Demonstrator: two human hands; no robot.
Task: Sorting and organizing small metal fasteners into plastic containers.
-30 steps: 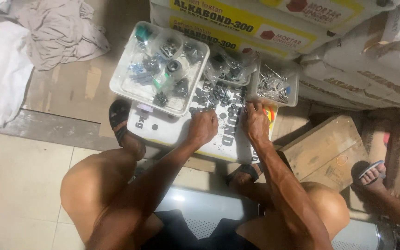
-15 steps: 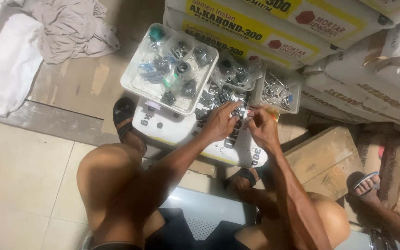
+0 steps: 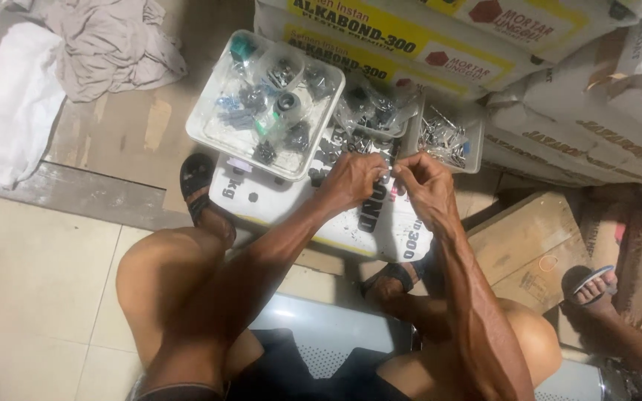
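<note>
Both hands are meeting over a white sack [image 3: 321,215] that is lying flat in front of the seated person. The left hand [image 3: 351,180] and the right hand [image 3: 426,186] are pinching their fingers [image 3: 403,172] together around something very small between them; it is too tiny to tell what it is, though it is sitting just above a scatter of small dark metal parts [image 3: 351,148] lying on the sack right beyond the fingertips.

Past the fingers, three clear plastic trays are sitting in a row. The large tray [image 3: 209,122], off to the left of the fingers, is holding small bags of hardware, a green piece and a round dark fitting. The middle tray [image 3: 369,128], directly ahead of the fingers, is holding crumpled clear bags with dark parts. The small tray [image 3: 475,141], just beyond the right hand, is filled with shiny screws.

Behind the trays, white and yellow sacks [image 3: 410,37] are stacked, with more pale sacks piled to the right. A cardboard box [image 3: 536,245] is lying near the right forearm. The person's two feet are in dark sandals: one sandal [image 3: 198,186] is resting left of the left hand, the other [image 3: 391,278] below the wrists. A second person's foot in a striped sandal [image 3: 592,286] is showing at the right edge. A crumpled grey cloth [image 3: 105,44] is lying on the floor at top left.
</note>
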